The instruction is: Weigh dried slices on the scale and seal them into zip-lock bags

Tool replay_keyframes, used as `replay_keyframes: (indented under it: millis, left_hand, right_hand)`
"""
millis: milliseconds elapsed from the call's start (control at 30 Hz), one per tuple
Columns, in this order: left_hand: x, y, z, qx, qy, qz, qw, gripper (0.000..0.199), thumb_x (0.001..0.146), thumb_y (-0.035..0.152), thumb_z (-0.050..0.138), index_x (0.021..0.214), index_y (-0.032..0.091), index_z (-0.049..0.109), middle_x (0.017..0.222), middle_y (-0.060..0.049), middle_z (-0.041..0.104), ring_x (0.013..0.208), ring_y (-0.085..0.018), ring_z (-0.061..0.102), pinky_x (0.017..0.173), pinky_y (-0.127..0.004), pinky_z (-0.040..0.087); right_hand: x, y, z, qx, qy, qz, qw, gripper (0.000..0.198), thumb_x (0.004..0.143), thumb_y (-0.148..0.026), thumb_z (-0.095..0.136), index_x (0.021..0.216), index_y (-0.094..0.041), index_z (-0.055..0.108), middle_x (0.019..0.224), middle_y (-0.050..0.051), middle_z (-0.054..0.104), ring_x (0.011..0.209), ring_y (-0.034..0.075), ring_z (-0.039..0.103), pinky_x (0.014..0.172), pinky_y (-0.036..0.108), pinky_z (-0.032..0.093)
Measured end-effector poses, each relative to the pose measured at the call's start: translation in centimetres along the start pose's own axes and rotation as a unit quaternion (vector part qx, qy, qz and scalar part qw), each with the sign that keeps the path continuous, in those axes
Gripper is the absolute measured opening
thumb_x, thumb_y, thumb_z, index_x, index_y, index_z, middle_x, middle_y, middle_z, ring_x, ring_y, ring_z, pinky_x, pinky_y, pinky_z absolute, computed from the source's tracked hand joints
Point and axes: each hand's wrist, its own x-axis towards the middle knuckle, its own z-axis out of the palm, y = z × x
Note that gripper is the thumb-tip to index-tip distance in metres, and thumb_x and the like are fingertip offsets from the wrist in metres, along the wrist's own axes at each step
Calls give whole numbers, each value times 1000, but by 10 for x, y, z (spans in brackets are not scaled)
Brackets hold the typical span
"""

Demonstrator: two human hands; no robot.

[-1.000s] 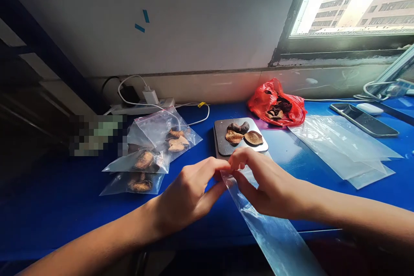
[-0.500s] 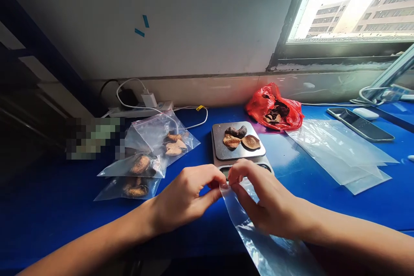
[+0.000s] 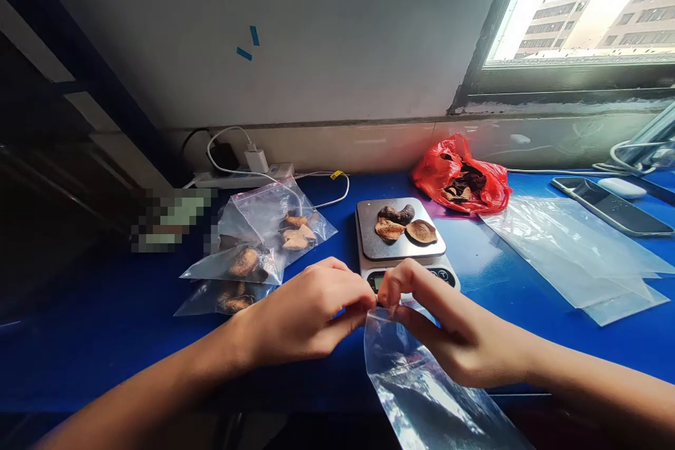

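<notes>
A clear plastic zip bag [image 3: 422,380] hangs from the fingers of both hands over the table's front edge. My left hand [image 3: 321,306] pinches its top corner, thumb against forefinger. Close beside it, my right hand [image 3: 448,323] grips the same top edge with bent fingers. Just behind the hands stands a kitchen scale [image 3: 363,246], its display partly covered by my right fingers. On its steel plate lie a dark curved dried piece [image 3: 396,214], a brown dried piece [image 3: 389,229] and a flat oval dried slice [image 3: 422,231].
Several filled zip bags [image 3: 253,225] lie on the left of the blue table [image 3: 131,337]. A red plastic bag [image 3: 440,169] with dried pieces stands behind the scale. Flat clear bags [image 3: 574,246] and a phone [image 3: 614,206] lie right. A power strip [image 3: 237,179] runs along the wall.
The view has shifted slightly left, so things appear further right. Both hands stay together at the bag's top edge, and the bag's upper part has spread wider below them.
</notes>
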Motion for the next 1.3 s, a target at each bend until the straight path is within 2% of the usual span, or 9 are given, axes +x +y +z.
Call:
replay_keyframes:
  millis: [200, 367, 500, 700, 867, 1033, 1100, 1200, 1300]
  left_hand:
    - [0, 17, -14, -204, -88, -139, 965, 14, 87, 23, 56, 96, 16, 65, 87, -3, 69, 78, -16, 63, 63, -22, 45]
    - [-1, 21, -12, -231, -121, -200, 945, 29, 91, 40, 54, 92, 14, 66, 85, -4, 67, 79, -18, 59, 64, -24, 43]
    - [0, 16, -4, -261, -141, -208, 932, 27, 91, 38, 55, 85, 14, 65, 80, -2, 63, 77, -16, 55, 68, -25, 42]
    - [4, 9, -5, -282, -153, -154, 935, 25, 93, 32, 48, 87, 14, 64, 75, 1, 57, 70, -13, 48, 64, -24, 36]
    - [2, -10, -20, -258, -117, -205, 937, 43, 90, 44, 53, 59, 16, 42, 55, 5, 32, 52, -8, 28, 48, -23, 22]
    - [2, -22, -32, -255, -84, -223, 937, 46, 88, 47, 54, 56, 17, 40, 54, 5, 37, 50, -8, 31, 46, -22, 24]
    - [2, -23, -34, -242, -61, -219, 943, 38, 88, 43, 55, 62, 16, 49, 60, 3, 45, 55, -9, 40, 52, -21, 32]
    - [1, -23, -36, -235, 23, -228, 945, 24, 90, 40, 55, 92, 16, 60, 76, 0, 56, 70, -13, 52, 64, -23, 43]
    - [-3, -20, -37, -222, 74, -233, 944, 36, 92, 48, 54, 114, 19, 57, 87, -2, 60, 79, -15, 58, 70, -26, 47]
  right_hand:
    - [-2, -2, 0, -36, -9, -16, 999, 25, 88, -2, 45, 102, -22, 45, 97, 1, 56, 87, 11, 52, 79, 22, 47]
    - [-1, -3, 2, -66, -25, -20, 997, 28, 82, 2, 47, 99, -20, 48, 96, 2, 60, 85, 11, 54, 77, 22, 46]
    - [-1, -4, 2, -72, -26, -34, 996, 31, 77, 3, 47, 99, -19, 50, 94, 3, 62, 83, 12, 54, 74, 23, 45]
    - [1, -9, 0, -31, -58, 4, 998, 35, 76, -2, 52, 107, -20, 50, 95, 2, 62, 82, 12, 56, 74, 24, 47]
    - [4, -3, -5, -39, -58, 38, 997, 41, 84, -16, 59, 123, -20, 49, 95, 2, 60, 82, 12, 56, 74, 25, 48]
    - [7, 7, -9, -38, -21, 49, 998, 27, 89, -21, 56, 116, -19, 55, 89, 2, 62, 80, 13, 58, 73, 26, 50]
    - [7, 10, -10, -50, 0, 44, 998, 20, 91, -21, 54, 110, -19, 58, 85, 2, 62, 75, 12, 57, 71, 25, 49]
    - [8, 13, -10, -52, 75, 25, 996, 16, 91, -19, 52, 106, -18, 57, 79, 0, 60, 69, 11, 56, 64, 23, 47]
    - [8, 12, -8, -49, 150, 18, 987, 17, 91, -18, 52, 108, -19, 54, 71, -3, 56, 61, 9, 52, 56, 20, 43]
